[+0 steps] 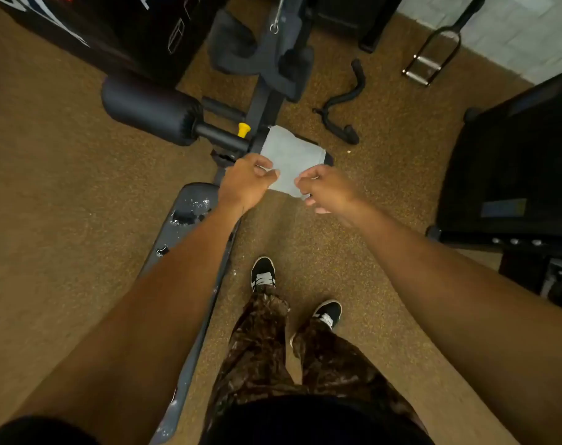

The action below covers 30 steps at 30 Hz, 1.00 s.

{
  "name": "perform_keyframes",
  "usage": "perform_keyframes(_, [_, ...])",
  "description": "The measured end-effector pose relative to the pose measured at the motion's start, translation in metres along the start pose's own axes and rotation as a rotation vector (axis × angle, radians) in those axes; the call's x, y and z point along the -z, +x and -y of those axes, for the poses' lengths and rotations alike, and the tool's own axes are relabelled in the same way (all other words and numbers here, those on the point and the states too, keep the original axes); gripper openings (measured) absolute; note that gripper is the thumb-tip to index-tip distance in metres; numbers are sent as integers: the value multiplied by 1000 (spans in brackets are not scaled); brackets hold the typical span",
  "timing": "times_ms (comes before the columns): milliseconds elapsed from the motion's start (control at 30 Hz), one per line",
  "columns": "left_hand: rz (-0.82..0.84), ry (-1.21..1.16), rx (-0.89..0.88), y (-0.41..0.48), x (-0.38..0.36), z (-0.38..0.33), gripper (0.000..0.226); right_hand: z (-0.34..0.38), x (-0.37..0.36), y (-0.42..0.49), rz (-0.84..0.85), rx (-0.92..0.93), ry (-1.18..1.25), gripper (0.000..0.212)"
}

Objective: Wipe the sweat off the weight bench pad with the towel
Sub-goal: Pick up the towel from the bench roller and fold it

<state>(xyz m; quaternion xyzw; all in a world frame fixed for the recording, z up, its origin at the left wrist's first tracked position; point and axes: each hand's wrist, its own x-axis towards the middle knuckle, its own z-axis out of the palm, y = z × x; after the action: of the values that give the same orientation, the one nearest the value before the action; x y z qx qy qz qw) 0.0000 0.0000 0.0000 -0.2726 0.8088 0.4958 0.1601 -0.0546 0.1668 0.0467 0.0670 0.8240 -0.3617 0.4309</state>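
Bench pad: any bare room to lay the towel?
The bench pad is bare but spotted at its far end; left arm covers its middle. Open carpet lies left of it. Crowded past the towel: roller, frame, curl handle.

Towel (289,155): pale matt cloth. Bench (189,226) pad: smooth grey vinyl, wet-speckled. Floor (64,187): rough brown carpet

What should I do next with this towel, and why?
Probably lower the towel leftward onto the bench pad: the left hand and right hand pinch its near edge beyond the pad, while wet droplets sit on the pad's far end.
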Motion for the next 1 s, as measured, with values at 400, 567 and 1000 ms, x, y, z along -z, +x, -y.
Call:
perform_keyframes(400, [-248,-57,98,45,-22,10,33,-20,-20,47,-251,-94,127,49])
perform_keyframes(567, [-292,-7,63,42,-21,10,25,-22,-23,56,-359,-120,254,13])
perform_keyframes(1000, [-433,193,2,31,-57,-11,47,-6,-10,70,-485,-197,-106,40])
